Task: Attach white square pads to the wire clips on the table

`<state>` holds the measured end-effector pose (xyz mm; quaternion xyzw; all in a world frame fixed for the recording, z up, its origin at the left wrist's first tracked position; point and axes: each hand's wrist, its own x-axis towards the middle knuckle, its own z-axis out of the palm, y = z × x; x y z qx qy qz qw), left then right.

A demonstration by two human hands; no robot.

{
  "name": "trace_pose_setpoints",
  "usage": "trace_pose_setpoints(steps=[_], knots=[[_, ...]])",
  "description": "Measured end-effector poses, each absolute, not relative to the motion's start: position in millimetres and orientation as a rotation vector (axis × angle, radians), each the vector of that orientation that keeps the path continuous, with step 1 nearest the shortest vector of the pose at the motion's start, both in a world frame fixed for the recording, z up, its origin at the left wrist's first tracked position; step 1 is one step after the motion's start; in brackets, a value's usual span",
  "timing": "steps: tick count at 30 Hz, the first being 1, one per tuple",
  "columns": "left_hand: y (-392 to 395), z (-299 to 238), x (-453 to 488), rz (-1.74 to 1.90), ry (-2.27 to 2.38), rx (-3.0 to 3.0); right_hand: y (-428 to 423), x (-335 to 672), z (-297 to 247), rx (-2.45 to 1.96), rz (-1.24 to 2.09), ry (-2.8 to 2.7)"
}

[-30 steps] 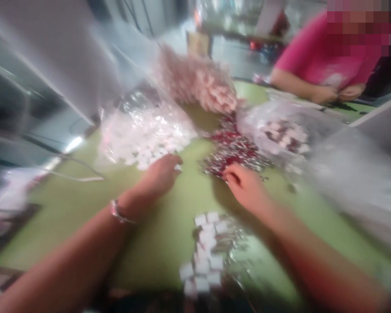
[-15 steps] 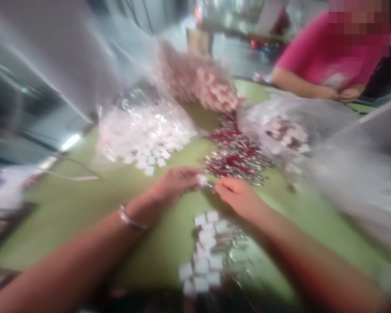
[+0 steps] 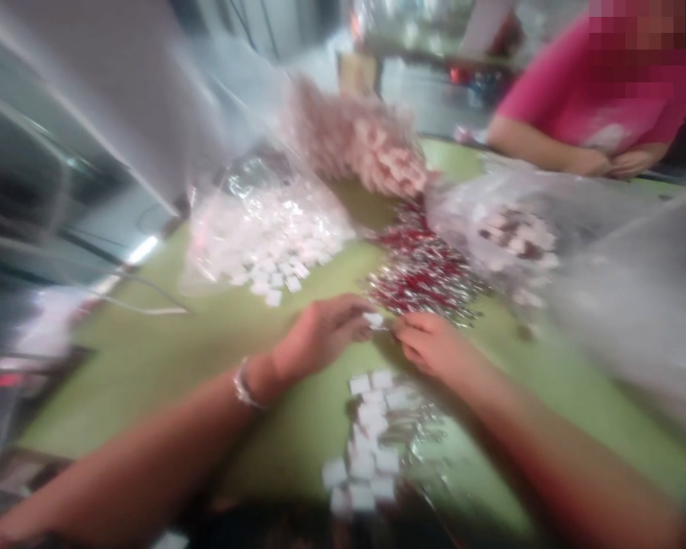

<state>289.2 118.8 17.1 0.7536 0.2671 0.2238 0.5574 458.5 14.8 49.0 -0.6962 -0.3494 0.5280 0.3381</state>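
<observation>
My left hand and my right hand meet over the green table, fingertips pinched together. Between them sits a small white square piece, held by my left fingers; my right fingers pinch at it too, on something too blurred to name. Just beyond lies a heap of red and silver pieces. A loose pile of white squares spills from a clear bag at the left. Below my hands lies a row of white squares with silver parts.
A clear bag of pink-white pieces stands at the back, and another clear bag lies at the right. A person in a pink shirt sits across at the far right, hands together on the table. A metal frame runs along the left edge.
My left hand left the white pile carrying a white square and came to the middle. My right hand drew back from the red and silver heap to meet it.
</observation>
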Motion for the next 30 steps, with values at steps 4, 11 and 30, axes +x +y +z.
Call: trace_pose_setpoints(steps=[4, 11, 30], knots=[[118.3, 13.6, 290.6, 0.527, 0.653, 1.655, 15.1, 456.8, 47.0, -1.693, 1.479, -0.753], [118.9, 15.1, 293.7, 0.552, 0.644, 1.595, 14.3, 455.1, 49.0, -1.840, 1.306, -0.946], [120.5, 6.3, 297.8, 0.273, 0.604, 1.349, 6.1, 451.0, 26.6, -1.862, 0.505, -1.813]])
